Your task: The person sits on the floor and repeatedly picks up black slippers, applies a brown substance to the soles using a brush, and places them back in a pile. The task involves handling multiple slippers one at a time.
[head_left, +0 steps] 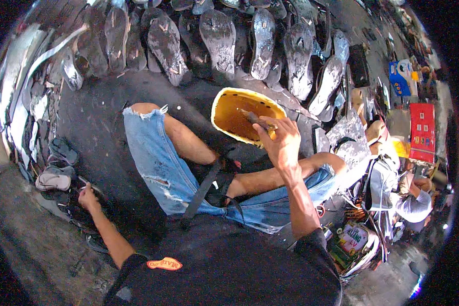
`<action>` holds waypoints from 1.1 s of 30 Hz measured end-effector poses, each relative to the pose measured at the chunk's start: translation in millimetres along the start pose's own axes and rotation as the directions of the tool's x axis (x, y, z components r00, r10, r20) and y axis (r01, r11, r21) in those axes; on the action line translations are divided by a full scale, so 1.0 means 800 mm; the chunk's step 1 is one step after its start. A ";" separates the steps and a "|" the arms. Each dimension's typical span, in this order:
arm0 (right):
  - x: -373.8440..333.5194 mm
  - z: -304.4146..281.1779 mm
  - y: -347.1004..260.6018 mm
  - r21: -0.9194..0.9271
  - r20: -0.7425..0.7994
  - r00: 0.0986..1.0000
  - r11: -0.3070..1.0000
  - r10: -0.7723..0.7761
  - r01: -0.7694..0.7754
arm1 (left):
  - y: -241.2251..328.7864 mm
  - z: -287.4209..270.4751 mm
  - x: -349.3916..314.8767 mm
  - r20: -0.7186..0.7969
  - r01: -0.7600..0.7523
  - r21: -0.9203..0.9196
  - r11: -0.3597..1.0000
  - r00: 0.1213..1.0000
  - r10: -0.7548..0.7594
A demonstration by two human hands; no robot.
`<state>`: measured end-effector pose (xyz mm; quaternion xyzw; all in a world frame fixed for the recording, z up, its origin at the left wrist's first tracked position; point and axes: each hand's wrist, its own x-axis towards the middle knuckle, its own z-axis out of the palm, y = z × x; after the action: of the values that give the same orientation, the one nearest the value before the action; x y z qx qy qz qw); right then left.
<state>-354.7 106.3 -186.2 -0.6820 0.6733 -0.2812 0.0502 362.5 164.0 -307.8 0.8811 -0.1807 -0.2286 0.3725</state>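
Note:
My right hand (281, 143) is closed around a short brush (252, 117), whose dark end reaches into an open tub (220, 121). This tub has a thick, yellow crusted rim and amber-brown, glue-like stuff inside. Out to the left, my left hand (89, 198) has its fingers pinched together beside a small heap of sandals (55, 179). A thin pale edge shows at those fingertips, but what it belongs to is unclear. Some of the sandals there are dark, one pinkish-grey.
Rows of dark sandal soles (218, 38) with whitish patches line the far side. Dark sheeting (107, 109) lies under my bent legs. On the right are a red box (422, 132), a blue box (400, 78) and a green tin (349, 242). Another person (415, 204) sits beyond.

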 end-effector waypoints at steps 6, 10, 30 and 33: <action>-0.003 -0.070 0.026 0.661 -0.193 0.721 0.631 0.665 -0.405 | 0.172 0.030 -0.209 0.181 -0.492 -0.033 0.870 0.853 0.490; -0.055 -0.077 0.055 0.240 -0.141 0.796 0.801 0.588 -0.549 | 0.229 0.109 -0.378 0.456 -0.876 0.065 0.479 0.453 0.766; 0.099 -0.059 -0.116 0.426 -0.379 0.925 0.886 -0.011 0.185 | 0.260 0.194 -0.486 0.926 0.692 -0.332 0.641 0.112 0.359; 0.028 -0.054 -0.126 0.395 -0.349 0.915 0.854 -0.202 0.339 | 0.271 0.195 -0.480 0.912 0.647 -0.408 0.644 0.261 0.315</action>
<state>-285.5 107.6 -97.9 -0.6912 0.4862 -0.5308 0.0641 -72.2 119.2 -141.0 0.3378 -0.1464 -0.7992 0.4752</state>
